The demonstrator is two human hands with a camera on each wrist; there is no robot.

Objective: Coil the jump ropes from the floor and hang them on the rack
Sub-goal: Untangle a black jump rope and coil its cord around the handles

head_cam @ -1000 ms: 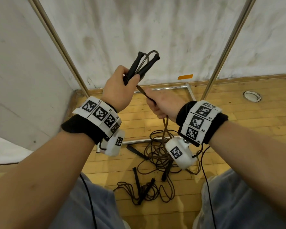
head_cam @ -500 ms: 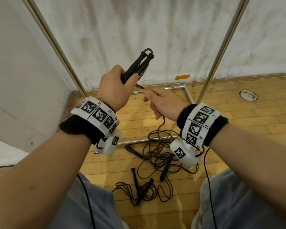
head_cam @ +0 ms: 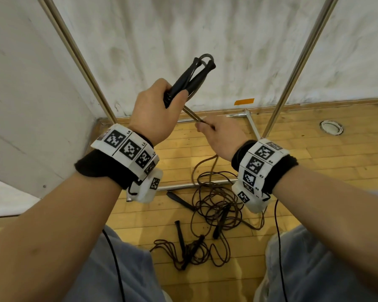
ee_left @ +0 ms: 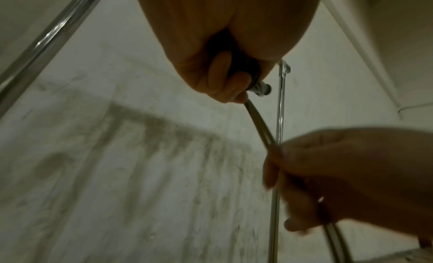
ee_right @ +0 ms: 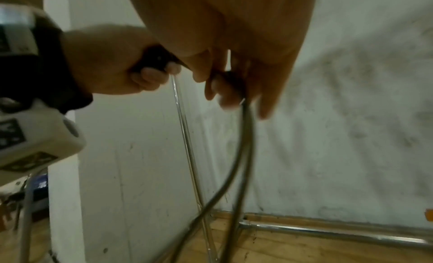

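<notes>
Progress: early. Your left grip (head_cam: 155, 110) closed round both black handles (head_cam: 190, 80) of one jump rope; right grip (head_cam: 220, 136), just beside and lower, pinched doubled cord (head_cam: 192, 114). No coil formed. Rest of cord plus other ropes (head_cam: 207, 216) lay on floor (head_cam: 314, 162) below both grips. Rack uprights (head_cam: 292, 68) carried nothing in view.

Views: head view alone showed floor tangle. Right wrist view showed two strands (ee_right: 241, 156) hanging from right grip.

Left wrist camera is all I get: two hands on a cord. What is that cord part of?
Observer: A jump rope. The head view shows the left hand gripping its two black handles together, pointing up.
Operator: Where does the cord go below the right hand?
Observer: It drops from the right hand to a tangled pile on the wooden floor.
Operator: More ropes there?
Observer: Yes, a second tangle with handles lies nearer the person's legs.
</notes>
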